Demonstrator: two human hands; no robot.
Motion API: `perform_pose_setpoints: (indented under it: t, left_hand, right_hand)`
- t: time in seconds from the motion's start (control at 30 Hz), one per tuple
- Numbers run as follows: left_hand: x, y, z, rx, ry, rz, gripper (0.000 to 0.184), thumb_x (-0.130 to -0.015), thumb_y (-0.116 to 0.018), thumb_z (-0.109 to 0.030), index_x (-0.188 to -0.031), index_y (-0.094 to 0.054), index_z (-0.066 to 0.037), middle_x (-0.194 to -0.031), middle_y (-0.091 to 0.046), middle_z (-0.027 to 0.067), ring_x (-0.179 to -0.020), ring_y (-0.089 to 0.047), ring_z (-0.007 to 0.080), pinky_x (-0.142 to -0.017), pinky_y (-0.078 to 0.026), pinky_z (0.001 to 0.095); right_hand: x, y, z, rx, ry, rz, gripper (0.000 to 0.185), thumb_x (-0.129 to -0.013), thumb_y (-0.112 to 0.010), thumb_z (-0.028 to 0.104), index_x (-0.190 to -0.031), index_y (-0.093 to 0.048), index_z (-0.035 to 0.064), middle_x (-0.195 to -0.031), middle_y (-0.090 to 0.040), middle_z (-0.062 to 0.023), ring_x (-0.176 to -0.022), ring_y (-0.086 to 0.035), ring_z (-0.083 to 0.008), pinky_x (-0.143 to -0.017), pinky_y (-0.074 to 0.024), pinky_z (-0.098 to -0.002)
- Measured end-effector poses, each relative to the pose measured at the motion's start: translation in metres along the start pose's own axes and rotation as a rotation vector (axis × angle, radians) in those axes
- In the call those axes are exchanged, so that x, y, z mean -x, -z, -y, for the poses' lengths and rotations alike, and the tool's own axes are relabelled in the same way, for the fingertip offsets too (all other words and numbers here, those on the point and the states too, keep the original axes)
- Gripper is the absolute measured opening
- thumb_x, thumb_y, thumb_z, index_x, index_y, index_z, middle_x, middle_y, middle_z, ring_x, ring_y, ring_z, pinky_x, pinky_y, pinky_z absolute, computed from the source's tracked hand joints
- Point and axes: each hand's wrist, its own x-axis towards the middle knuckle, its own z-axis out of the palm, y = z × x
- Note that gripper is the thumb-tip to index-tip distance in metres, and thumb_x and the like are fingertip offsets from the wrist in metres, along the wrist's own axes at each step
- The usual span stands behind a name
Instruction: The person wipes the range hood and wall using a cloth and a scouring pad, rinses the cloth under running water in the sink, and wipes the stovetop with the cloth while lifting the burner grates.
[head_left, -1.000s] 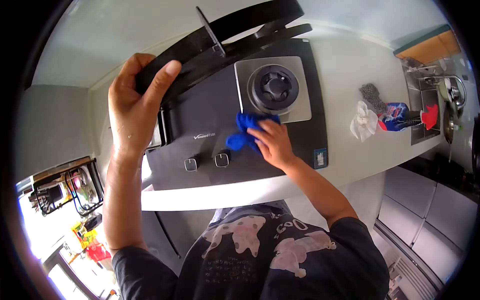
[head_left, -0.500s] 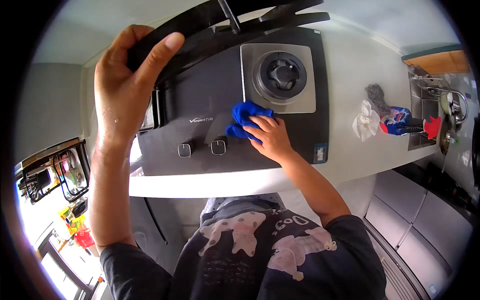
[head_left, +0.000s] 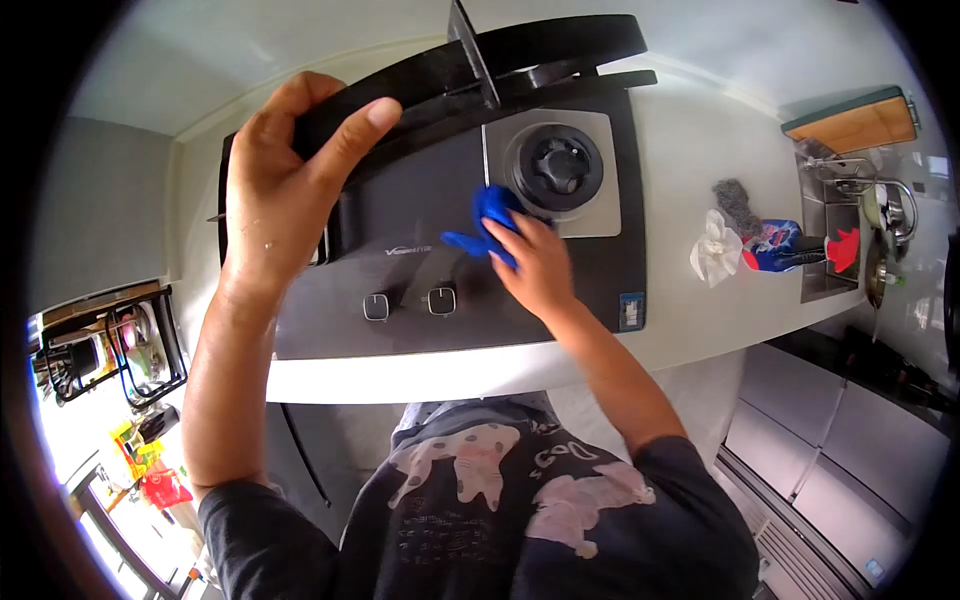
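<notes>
My left hand (head_left: pixel 290 180) is closed around one end of a black pan support (head_left: pixel 430 85), raised over the black stove top (head_left: pixel 400 290). Under my right hand (head_left: pixel 535 262) a blue cloth (head_left: pixel 495 215) is bunched, its fingers pressing it against the lower left edge of the steel plate (head_left: pixel 608 215). On that plate sits a round black burner (head_left: pixel 562 168). Two square knobs (head_left: pixel 441 301) are at the stove's front, left of my right hand.
On the white counter (head_left: pixel 680 290) to the right lie a grey scouring pad (head_left: pixel 738 205), a crumpled white bag (head_left: pixel 716 250) and a blue and red packet (head_left: pixel 775 246). Beyond them are a sink (head_left: pixel 828 215) and a wooden board (head_left: pixel 860 122). A black rack (head_left: pixel 112 345) stands at the left.
My right hand and the blue cloth have moved up along the plate's left edge. The pan support is still in my left hand, slightly shifted. The camera view has also moved a little.
</notes>
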Motion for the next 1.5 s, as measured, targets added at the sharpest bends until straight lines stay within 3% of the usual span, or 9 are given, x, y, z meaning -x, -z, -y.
perform_pose_setpoints:
  t: [0.1, 0.27, 0.33, 0.5, 0.63, 0.77, 1.07, 1.23, 1.5]
  left_hand:
    - [-0.001, -0.004, 0.004, -0.015, -0.062, -0.020, 0.027, -0.077, -0.071, -0.024, -0.082, -0.058, -0.001, -0.069, -0.057, -0.0010, -0.064, -0.050, 0.0043, -0.060, -0.042, 0.0185]
    - [-0.004, 0.001, 0.003, -0.084, -0.061, 0.043, 0.028, -0.077, -0.071, -0.023, -0.083, -0.057, 0.001, -0.069, -0.058, 0.0004, -0.064, -0.051, 0.0048, -0.061, -0.043, 0.0195]
    - [-0.006, 0.000, 0.007, -0.062, -0.073, 0.051, 0.028, -0.077, -0.071, -0.023, -0.084, -0.057, 0.001, -0.070, -0.058, 0.0006, -0.064, -0.051, 0.0049, -0.061, -0.043, 0.0195]
    - [-0.006, -0.003, 0.015, 0.094, -0.076, 0.064, 0.030, -0.077, -0.071, -0.024, -0.084, -0.057, 0.001, -0.072, -0.059, 0.0019, -0.065, -0.051, 0.0052, -0.060, -0.043, 0.0190]
    - [-0.008, 0.000, 0.015, 0.042, -0.110, 0.067, 0.031, -0.076, -0.071, -0.026, -0.083, -0.058, 0.001, -0.071, -0.059, 0.0011, -0.065, -0.052, 0.0045, -0.059, -0.044, 0.0199]
    - [-0.008, -0.001, 0.014, -0.028, -0.094, 0.053, 0.031, -0.076, -0.072, -0.026, -0.082, -0.058, 0.001, -0.071, -0.060, 0.0012, -0.065, -0.052, 0.0046, -0.061, -0.044, 0.0200]
    - [-0.014, 0.008, 0.027, 0.056, -0.059, 0.084, 0.030, -0.075, -0.073, -0.026, -0.081, -0.058, 0.000, -0.072, -0.059, 0.0009, -0.066, -0.051, 0.0038, -0.063, -0.043, 0.0189]
    - [-0.014, 0.012, 0.030, 0.088, -0.016, 0.088, 0.029, -0.076, -0.072, -0.026, -0.082, -0.058, -0.001, -0.069, -0.058, -0.0001, -0.063, -0.050, 0.0040, -0.060, -0.043, 0.0190]
    - [-0.019, -0.013, 0.039, -0.079, -0.062, 0.054, 0.025, -0.080, -0.068, -0.026, -0.080, -0.058, -0.003, -0.065, -0.052, -0.0038, -0.059, -0.044, 0.0030, -0.056, -0.036, 0.0164]
  right_hand:
    - [-0.013, -0.035, -0.009, 0.218, -0.016, 0.015, 0.054, -0.066, -0.070, 0.020, -0.117, -0.053, 0.0170, -0.120, -0.049, -0.0099, -0.111, -0.046, -0.0264, -0.084, -0.0376, -0.0436]
    - [0.050, 0.027, -0.057, 0.358, -0.171, -0.033, 0.050, -0.062, -0.068, 0.016, -0.111, -0.057, 0.0130, -0.112, -0.053, -0.0148, -0.100, -0.052, -0.0324, -0.075, -0.0438, -0.0453]
    - [0.090, 0.052, -0.092, 0.503, -0.304, -0.116, 0.047, -0.065, -0.064, 0.013, -0.111, -0.057, 0.0116, -0.112, -0.053, -0.0167, -0.100, -0.051, -0.0349, -0.081, -0.0422, -0.0448]
    - [0.084, 0.063, -0.072, 0.266, -0.378, -0.192, 0.040, -0.070, -0.062, 0.013, -0.110, -0.059, 0.0118, -0.109, -0.055, -0.0187, -0.098, -0.053, -0.0367, -0.085, -0.0423, -0.0436]
    - [-0.037, 0.024, 0.021, -0.075, -0.223, -0.200, 0.046, -0.067, -0.064, 0.010, -0.112, -0.058, 0.0187, -0.099, -0.057, -0.0150, -0.089, -0.056, -0.0347, -0.078, -0.0451, -0.0435]
    - [-0.111, -0.073, -0.001, 0.398, -0.226, 0.010, 0.041, -0.073, -0.060, 0.017, -0.114, -0.056, 0.0114, -0.101, -0.057, -0.0095, -0.096, -0.052, -0.0252, -0.075, -0.0419, -0.0390]
    - [0.032, -0.051, 0.054, 0.363, -0.292, 0.124, 0.057, -0.069, -0.066, 0.015, -0.122, -0.049, 0.0103, -0.113, -0.052, -0.0101, -0.103, -0.047, -0.0259, -0.075, -0.0408, -0.0419]
    - [-0.012, -0.068, 0.037, 0.387, -0.232, -0.031, 0.051, -0.069, -0.066, 0.017, -0.117, -0.052, 0.0112, -0.098, -0.053, -0.0056, -0.094, -0.049, -0.0225, -0.068, -0.0395, -0.0398]
    - [0.024, -0.030, 0.002, 0.218, -0.056, 0.044, 0.049, -0.063, -0.068, 0.012, -0.111, -0.058, 0.0208, -0.107, -0.053, -0.0069, -0.099, -0.049, -0.0248, -0.077, -0.0404, -0.0417]
